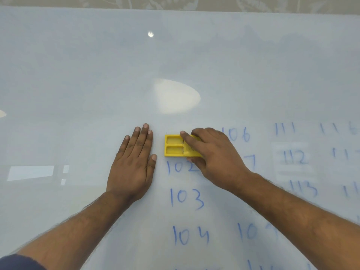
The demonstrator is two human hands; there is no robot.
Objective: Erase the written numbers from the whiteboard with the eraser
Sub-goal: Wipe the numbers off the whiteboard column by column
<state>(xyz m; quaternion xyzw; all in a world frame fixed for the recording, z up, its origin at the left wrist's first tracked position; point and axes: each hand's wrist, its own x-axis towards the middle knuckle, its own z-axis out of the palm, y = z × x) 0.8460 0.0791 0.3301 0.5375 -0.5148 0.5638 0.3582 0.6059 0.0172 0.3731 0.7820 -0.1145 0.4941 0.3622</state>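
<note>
1. I see a glossy white whiteboard [97, 75], its far edge at top.
2. A yellow plastic rectangular eraser [174, 146] lies on it, mid-board.
3. Blue handwritten numbers [186, 198] fill its right, near part.
4. A flat left hand [132, 162] rests beside the eraser.

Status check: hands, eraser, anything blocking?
Right hand grips yellow eraser at top of first column. Left hand flat on whiteboard, beside it. 102, 103, 104 unerased. Nothing blocking.
</note>
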